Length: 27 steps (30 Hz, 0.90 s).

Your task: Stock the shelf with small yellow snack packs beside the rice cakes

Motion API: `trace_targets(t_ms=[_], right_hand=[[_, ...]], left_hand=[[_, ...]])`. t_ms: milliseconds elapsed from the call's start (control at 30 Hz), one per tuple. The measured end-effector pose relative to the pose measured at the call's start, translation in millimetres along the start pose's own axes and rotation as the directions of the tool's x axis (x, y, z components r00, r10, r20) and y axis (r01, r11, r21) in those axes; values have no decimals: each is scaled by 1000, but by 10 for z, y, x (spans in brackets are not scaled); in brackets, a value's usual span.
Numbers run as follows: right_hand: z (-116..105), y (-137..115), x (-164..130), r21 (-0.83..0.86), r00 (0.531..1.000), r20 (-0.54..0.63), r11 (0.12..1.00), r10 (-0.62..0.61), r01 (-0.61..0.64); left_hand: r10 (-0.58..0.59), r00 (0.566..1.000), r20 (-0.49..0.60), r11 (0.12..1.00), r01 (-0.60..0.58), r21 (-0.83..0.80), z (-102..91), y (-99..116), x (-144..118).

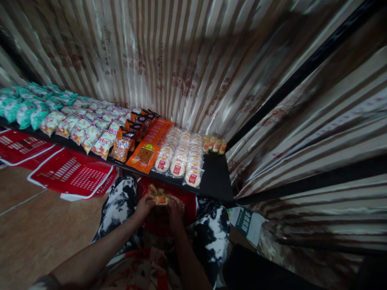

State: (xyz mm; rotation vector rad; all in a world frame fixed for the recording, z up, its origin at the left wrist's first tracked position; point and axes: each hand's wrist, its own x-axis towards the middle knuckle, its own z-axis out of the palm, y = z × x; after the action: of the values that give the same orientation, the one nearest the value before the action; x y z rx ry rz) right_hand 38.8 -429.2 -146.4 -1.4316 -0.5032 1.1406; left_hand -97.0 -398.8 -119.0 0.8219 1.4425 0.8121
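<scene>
Between my knees, both hands come together over a red basket (191, 206). My left hand (145, 204) has its fingers closed on one end of a small yellow snack packet (161, 199). On the other end, my right hand (174, 207) grips the same packet. More yellow wrapping shows just behind it; whether it is a second packet I cannot tell. Similar small yellow packets (215, 145) stand at the back right of the black shelf (216, 173). Round white crackers (177, 166) in clear wrappers lie in rows beside them.
Along the shelf are an orange pack of sticks (146, 155), orange-brown bags (123, 143), white bags (86, 131) and teal bags (27, 112). Red baskets (74, 171) sit below on the left. A striped curtain (181, 60) hangs behind, with a black post (290, 84). A carton (246, 225) is right.
</scene>
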Motion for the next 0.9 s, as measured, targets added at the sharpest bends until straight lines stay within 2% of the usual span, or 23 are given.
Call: trace_targets(t_ms=[100,200,300,433,600,733,800,900], right_hand=[[-15,-61,-69,-13,998,39,999,-43,44],[-29,-169,-163,-132,984,76,977,-161,170],[-42,-302,-264,-322,938,159,882,-309,345],[-47,-495,-374,-474,876,269,737,-400,482],[-37,-708,-448,-579,849,314,623,-426,527],[-57,-769,-403,-708,801,269,454,-534,541],[-91,-771,-344,-761,766,234,378,-599,528],[-186,-791,-235,-809,719,200,301,-666,504]], left_hand=[[88,994,66,996,-86,-26,-29,150,-32],[240,969,55,970,-241,20,-20,299,-47],[362,929,72,928,-367,68,26,458,-62],[426,899,104,897,-434,81,116,643,-90],[438,888,140,884,-454,116,252,784,-128],[453,876,164,867,-476,148,416,877,-151],[479,856,194,849,-508,144,521,933,-158],[544,799,254,799,-586,133,695,1031,-173]])
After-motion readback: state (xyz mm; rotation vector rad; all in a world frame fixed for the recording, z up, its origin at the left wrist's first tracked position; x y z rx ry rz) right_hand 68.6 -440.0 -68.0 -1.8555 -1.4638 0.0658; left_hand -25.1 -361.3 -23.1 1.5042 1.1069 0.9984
